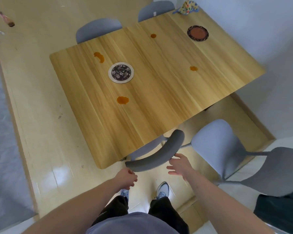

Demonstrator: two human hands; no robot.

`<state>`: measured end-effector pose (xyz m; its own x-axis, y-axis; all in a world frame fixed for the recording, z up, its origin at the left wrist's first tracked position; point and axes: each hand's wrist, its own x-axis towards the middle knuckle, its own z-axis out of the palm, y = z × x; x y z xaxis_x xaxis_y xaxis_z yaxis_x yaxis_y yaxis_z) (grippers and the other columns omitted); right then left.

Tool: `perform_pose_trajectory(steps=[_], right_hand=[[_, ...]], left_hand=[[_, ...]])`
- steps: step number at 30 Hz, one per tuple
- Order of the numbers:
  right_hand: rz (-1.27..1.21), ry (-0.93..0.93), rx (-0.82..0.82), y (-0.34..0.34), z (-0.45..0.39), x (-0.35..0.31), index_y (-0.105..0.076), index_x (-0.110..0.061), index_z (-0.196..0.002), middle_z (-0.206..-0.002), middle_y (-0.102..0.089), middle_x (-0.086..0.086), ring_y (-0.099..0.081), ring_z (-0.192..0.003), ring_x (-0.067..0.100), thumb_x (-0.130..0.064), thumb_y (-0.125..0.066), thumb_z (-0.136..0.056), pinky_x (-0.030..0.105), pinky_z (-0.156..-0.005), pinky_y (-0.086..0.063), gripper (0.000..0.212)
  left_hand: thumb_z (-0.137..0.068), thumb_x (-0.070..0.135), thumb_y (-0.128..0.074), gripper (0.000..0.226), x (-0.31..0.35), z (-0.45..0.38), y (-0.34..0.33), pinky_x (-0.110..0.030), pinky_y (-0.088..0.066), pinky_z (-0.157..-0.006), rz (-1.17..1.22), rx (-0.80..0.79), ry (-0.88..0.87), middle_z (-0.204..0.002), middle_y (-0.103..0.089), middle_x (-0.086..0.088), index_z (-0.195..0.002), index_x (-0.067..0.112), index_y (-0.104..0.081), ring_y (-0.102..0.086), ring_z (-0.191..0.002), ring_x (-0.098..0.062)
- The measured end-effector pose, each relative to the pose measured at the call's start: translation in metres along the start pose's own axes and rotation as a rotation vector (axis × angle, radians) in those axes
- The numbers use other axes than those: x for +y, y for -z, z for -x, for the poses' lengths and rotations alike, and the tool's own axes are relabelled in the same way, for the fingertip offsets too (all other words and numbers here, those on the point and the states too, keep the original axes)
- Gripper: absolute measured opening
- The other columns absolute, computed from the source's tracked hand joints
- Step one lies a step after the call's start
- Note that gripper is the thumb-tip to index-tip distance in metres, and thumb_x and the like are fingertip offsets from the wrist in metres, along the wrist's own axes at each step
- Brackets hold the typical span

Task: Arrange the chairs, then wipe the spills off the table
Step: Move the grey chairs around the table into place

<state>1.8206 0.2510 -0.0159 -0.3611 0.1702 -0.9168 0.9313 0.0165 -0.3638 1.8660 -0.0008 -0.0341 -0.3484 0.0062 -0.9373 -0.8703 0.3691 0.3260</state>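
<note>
A grey chair (157,156) stands pushed under the near edge of the wooden table (159,85), its curved backrest in front of me. My left hand (127,178) hovers just below the backrest's left end, fingers loosely curled and holding nothing. My right hand (179,164) is spread, fingertips touching the backrest's right end. Several orange spills lie on the table, the nearest one (123,100) in the middle left. A patterned yellow cloth (188,7) lies at the far right corner.
A second grey chair (227,152) stands pulled out at my right, turned away from the table. Two more chairs (98,29) (155,10) are tucked in at the far side. A floral coaster (121,72) and a brown coaster (197,33) lie on the table. Litter lies on the floor at far left (6,19).
</note>
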Motion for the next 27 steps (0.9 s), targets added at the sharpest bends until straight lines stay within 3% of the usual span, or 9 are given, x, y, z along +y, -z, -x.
perform_pose_trajectory(steps=[2, 3, 8, 12, 15, 17, 22, 27], right_hand=[[-0.073, -0.033, -0.016, 0.01, 0.006, 0.008, -0.044, 0.003, -0.143, -0.077, -0.056, 0.003, -0.057, -0.059, 0.026, -0.002, -0.048, -0.099, 0.031, -0.048, -0.053, 0.044], [-0.091, -0.023, 0.015, 0.015, 0.009, 0.013, -0.044, 0.001, -0.143, -0.077, -0.054, 0.004, -0.052, -0.058, 0.026, -0.001, -0.048, -0.098, 0.028, -0.044, -0.047, 0.045], [-0.1, 0.113, 0.111, 0.045, 0.034, 0.031, -0.055, -0.019, -0.132, -0.106, -0.064, -0.001, -0.064, -0.067, 0.025, 0.002, -0.052, -0.092, 0.03, -0.049, -0.053, 0.045], [-0.253, 0.104, 0.153, 0.084, 0.046, 0.043, -0.057, -0.015, -0.13, -0.104, -0.063, 0.002, -0.059, -0.061, 0.026, 0.005, -0.049, -0.096, 0.025, -0.042, -0.044, 0.04], [-0.205, 0.234, 0.218, 0.119, 0.056, 0.05, -0.055, -0.018, -0.128, -0.116, -0.063, 0.003, -0.063, -0.069, 0.025, 0.008, -0.049, -0.092, 0.031, -0.05, -0.048, 0.045], [-0.176, 0.306, 0.249, 0.141, 0.059, 0.052, -0.055, -0.022, -0.129, -0.119, -0.064, 0.0, -0.068, -0.073, 0.023, 0.004, -0.05, -0.092, 0.035, -0.059, -0.054, 0.045], [-0.125, 0.381, 0.307, 0.211, 0.068, 0.055, -0.056, -0.03, -0.128, -0.122, -0.063, -0.002, -0.069, -0.077, 0.022, -0.002, -0.043, -0.088, 0.033, -0.06, -0.054, 0.05], [0.019, 0.404, 0.369, 0.268, 0.068, 0.06, -0.054, -0.037, -0.131, -0.119, -0.064, -0.014, -0.068, -0.099, 0.018, -0.011, -0.049, -0.084, 0.034, -0.075, -0.061, 0.053]], left_hand=[[-0.096, 0.01, -0.054, 0.004, 0.009, 0.002, -0.005, -0.021, -0.046, -0.056, -0.19, -0.009, -0.089, -0.086, -0.066, -0.002, -0.095, 0.011, -0.059, -0.058, -0.072, -0.017], [-0.094, 0.009, -0.057, 0.006, 0.015, 0.003, -0.008, -0.018, -0.047, -0.054, -0.271, -0.018, -0.137, -0.083, -0.068, -0.001, -0.091, 0.013, -0.062, -0.061, -0.075, -0.015], [-0.082, 0.014, -0.063, 0.009, 0.054, 0.012, -0.036, -0.025, -0.046, -0.061, -0.477, -0.077, -0.308, -0.078, -0.068, -0.004, -0.083, 0.012, -0.072, -0.062, -0.067, -0.018], [-0.088, 0.016, -0.06, 0.007, 0.083, 0.019, -0.068, -0.024, -0.05, -0.068, -0.597, -0.09, -0.405, -0.09, -0.068, 0.006, -0.085, 0.017, -0.067, -0.064, -0.077, -0.014], [-0.094, 0.025, -0.057, 0.012, 0.105, 0.023, -0.098, -0.024, -0.05, -0.084, -0.762, -0.071, -0.468, -0.105, -0.065, 0.016, -0.095, 0.034, -0.064, -0.063, -0.1, -0.008], [-0.096, 0.027, -0.053, 0.014, 0.118, 0.025, -0.116, -0.025, -0.049, -0.09, -0.884, -0.072, -0.524, -0.109, -0.065, 0.018, -0.097, 0.037, -0.063, -0.061, -0.105, -0.008], [-0.095, 0.026, -0.045, 0.021, 0.157, 0.039, -0.177, -0.027, -0.052, -0.088, -1.02, -0.065, -0.647, -0.105, -0.068, 0.015, -0.101, 0.035, -0.064, -0.064, -0.1, -0.01], [-0.096, 0.028, -0.045, 0.017, 0.19, 0.053, -0.23, -0.023, -0.045, -0.079, -1.067, -0.073, -0.763, -0.099, -0.062, 0.016, -0.095, 0.037, -0.059, -0.061, -0.094, -0.011]])
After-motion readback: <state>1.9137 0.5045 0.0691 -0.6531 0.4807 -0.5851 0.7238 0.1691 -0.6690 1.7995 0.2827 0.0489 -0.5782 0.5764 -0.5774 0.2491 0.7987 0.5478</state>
